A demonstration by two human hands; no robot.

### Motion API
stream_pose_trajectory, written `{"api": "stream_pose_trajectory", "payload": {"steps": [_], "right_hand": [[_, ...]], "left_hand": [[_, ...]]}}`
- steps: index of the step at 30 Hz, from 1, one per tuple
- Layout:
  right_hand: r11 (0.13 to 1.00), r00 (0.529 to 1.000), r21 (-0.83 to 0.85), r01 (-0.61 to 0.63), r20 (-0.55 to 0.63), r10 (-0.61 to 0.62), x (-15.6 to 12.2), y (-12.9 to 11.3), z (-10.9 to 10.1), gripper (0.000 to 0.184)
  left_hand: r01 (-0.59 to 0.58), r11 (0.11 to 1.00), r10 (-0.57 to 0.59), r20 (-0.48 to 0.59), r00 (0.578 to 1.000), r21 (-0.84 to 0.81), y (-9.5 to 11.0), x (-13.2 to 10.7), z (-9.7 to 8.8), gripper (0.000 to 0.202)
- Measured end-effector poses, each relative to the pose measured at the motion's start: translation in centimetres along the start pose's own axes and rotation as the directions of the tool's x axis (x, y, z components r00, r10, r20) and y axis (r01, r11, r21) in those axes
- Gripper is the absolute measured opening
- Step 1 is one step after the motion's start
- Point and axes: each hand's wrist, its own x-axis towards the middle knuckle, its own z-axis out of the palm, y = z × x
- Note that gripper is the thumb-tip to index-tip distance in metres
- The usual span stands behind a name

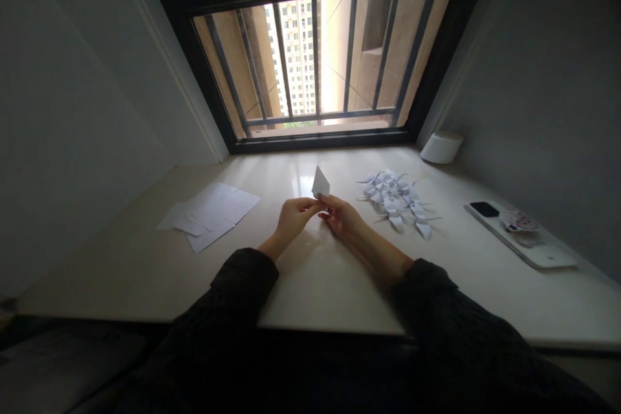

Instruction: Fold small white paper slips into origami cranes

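A small folded piece of white paper [320,182] stands up between my fingertips, its pointed end toward the window. My left hand [294,215] pinches its lower end from the left. From the other side my right hand [343,217] grips the same end, with the thumb against the paper. The lower tip of the paper is hidden by my fingers. To the right of my hands lies a cluster of folded white paper cranes [391,193]. Flat white paper sheets [218,207] overlap in a loose pile on the left.
Both forearms rest over a pale, glossy sill [330,297]. At the right lies a white phone [526,236] with a decorated grip on its back. A white cup-like object [441,147] stands in the far right corner. Behind is a dark-framed, barred window [320,147].
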Motion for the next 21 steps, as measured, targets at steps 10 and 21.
{"api": "stream_pose_trajectory", "payload": {"steps": [10,21], "right_hand": [[0.872,0.956,-0.413,0.264,-0.007,-0.293,0.2,-1.1,-1.3,0.031],[0.944,0.978,-0.287,0.164,-0.074,-0.193,0.1,0.0,-0.8,0.032]], "left_hand": [[-0.097,0.894,0.126,-0.037,0.991,0.437,0.9,-0.4,-1.6,0.016],[0.025,0.987,-0.013,-0.076,0.997,0.160,0.9,-0.2,-0.5,0.025]]}}
